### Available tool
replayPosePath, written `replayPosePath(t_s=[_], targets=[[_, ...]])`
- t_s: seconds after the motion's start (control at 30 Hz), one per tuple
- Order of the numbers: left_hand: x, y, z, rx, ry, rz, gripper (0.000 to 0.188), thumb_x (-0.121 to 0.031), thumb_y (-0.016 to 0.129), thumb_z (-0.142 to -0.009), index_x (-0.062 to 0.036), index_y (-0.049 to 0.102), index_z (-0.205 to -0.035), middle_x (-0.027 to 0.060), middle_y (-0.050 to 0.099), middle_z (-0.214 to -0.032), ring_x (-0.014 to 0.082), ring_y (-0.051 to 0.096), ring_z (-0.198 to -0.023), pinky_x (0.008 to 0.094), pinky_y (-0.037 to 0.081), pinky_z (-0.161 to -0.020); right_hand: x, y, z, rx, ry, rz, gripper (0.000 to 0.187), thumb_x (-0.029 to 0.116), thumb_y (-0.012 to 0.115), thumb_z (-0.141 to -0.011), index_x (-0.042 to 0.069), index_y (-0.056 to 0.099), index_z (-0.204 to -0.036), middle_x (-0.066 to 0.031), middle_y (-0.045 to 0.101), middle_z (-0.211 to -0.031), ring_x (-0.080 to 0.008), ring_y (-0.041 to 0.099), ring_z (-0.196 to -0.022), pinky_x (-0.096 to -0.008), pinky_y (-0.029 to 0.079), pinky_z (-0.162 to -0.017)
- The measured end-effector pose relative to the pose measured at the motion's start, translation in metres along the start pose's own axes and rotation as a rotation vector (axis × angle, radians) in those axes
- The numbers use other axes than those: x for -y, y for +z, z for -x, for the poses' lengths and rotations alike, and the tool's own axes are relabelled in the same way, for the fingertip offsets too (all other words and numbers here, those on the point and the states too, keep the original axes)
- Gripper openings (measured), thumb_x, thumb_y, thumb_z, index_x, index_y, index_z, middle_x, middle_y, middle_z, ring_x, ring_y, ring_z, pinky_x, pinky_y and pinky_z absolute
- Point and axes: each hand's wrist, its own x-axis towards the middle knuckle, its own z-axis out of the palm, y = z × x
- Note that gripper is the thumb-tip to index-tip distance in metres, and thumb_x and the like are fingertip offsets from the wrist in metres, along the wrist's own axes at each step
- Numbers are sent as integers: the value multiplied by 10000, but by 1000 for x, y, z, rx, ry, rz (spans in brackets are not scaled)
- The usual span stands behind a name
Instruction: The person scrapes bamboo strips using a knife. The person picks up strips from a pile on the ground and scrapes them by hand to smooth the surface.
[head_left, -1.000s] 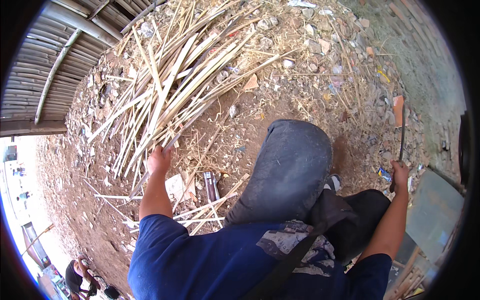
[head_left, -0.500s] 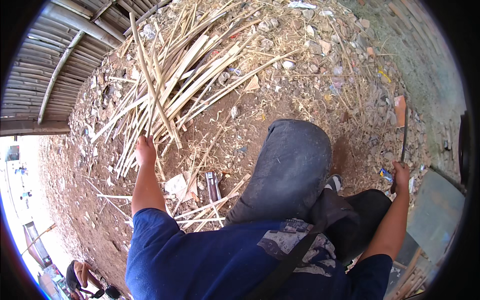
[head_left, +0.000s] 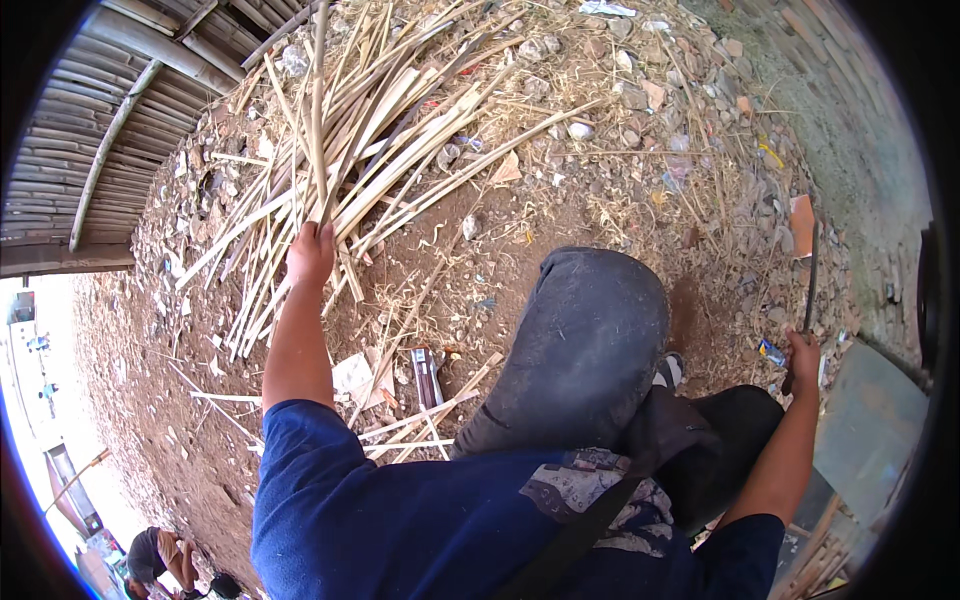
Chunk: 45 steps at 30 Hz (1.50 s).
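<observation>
My left hand (head_left: 311,253) is closed around the near end of a bamboo strip (head_left: 317,120), which points away from me over a heap of split bamboo strips (head_left: 400,150) on the ground. Out to the right, my right hand (head_left: 802,355) grips a long knife (head_left: 811,275) with a narrow dark blade. The blade points away from me, beside a reddish brick piece (head_left: 802,225). My bent knee (head_left: 600,335) is between the two hands.
A bamboo-slat structure (head_left: 95,150) stands at the far left, and a rough wall (head_left: 880,170) rises on the right. Stones, shavings and litter cover the dirt. A grey sheet (head_left: 875,430) leans near my right arm. A crouching person (head_left: 165,560) is at the lower left.
My left hand has moved forward and slightly right, and the bamboo strip has gone farther over the heap. My right hand with the knife has stayed almost in place.
</observation>
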Motion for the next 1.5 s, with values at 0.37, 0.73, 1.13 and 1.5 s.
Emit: replayPosePath(t_s=[0.37,0.73,1.13,1.5], targets=[[-26,15,-1,-301,309,-85,245,-287,589,-971,-46,632,-973,182,619,-1031,429,615,-853,520,506,-734,1,4,-9,19,-76,2,248,252,746,-867,86,569,-915,38,481,-612,-82,437,-484,-261,345,-457],[-6,13,-15,224,-140,-225,807,-534,645,-881,-51,380,-1471,253,419,-1452,433,465,-1317,520,407,-1077,-2,-2,3,-19,-52,67,259,291,760,-859,112,573,-869,51,469,-605,-75,420,-479,-257,330,-452],[5,93,-17,397,-428,-455,837,-366,745,-876,-8,301,-1488,192,375,-1478,370,474,-1325,456,517,-1028,-22,-12,1,17,157,-59,285,262,710,-892,154,475,-774,35,442,-564,-101,407,-424,-277,344,-406],[25,76,-39,491,-481,-513,532,-254,680,-924,-76,447,-1368,179,484,-1359,359,541,-1248,462,576,-941,4,10,5,92,139,-8,237,245,710,-891,142,510,-815,52,426,-565,-79,382,-423,-266,327,-405]])
